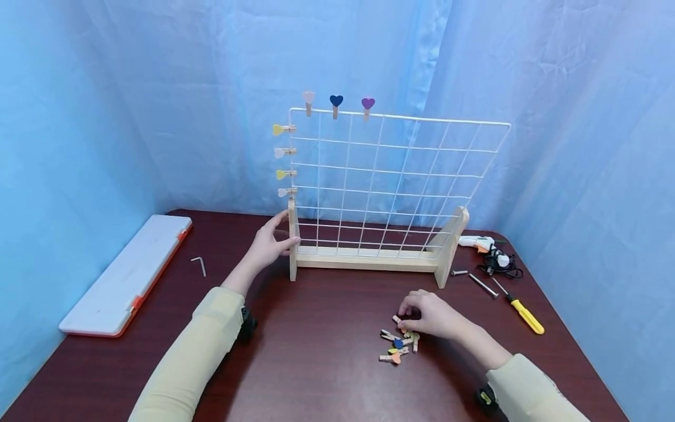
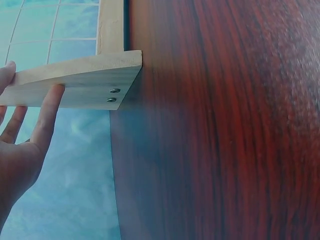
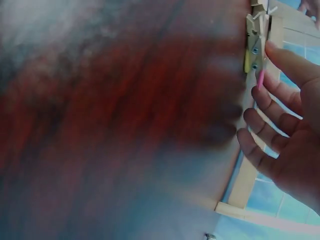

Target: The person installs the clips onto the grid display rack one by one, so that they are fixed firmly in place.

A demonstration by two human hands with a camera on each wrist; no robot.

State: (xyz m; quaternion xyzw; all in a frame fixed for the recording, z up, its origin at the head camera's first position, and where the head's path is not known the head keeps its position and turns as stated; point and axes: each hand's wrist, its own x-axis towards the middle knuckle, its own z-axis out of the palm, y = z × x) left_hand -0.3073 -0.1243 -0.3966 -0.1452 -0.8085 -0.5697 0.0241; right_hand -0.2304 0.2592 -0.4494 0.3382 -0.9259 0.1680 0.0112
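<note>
My left hand (image 1: 268, 241) grips the wooden side panel (image 2: 80, 80) of a stand, thumb on one face and fingers on the other. The stand carries a white wire grid (image 1: 392, 173). Heart-topped clothespins line its top edge, among them a navy one (image 1: 336, 102) and a purple one (image 1: 368, 105); yellow and pale ones (image 1: 280, 174) run down its left edge. Low over a small pile of wooden clothespins (image 1: 399, 344), my right hand (image 1: 432, 315) pinches a clothespin (image 3: 256, 42) between thumb and index finger. A pink edge shows by the index fingertip.
To the right lie a glue gun (image 1: 477, 242) with its cord, bolts (image 1: 483, 286) and a yellow-handled screwdriver (image 1: 527, 316). At the left are a flat white case (image 1: 126, 275) with orange latches and a hex key (image 1: 200, 265). Blue curtains surround the dark table.
</note>
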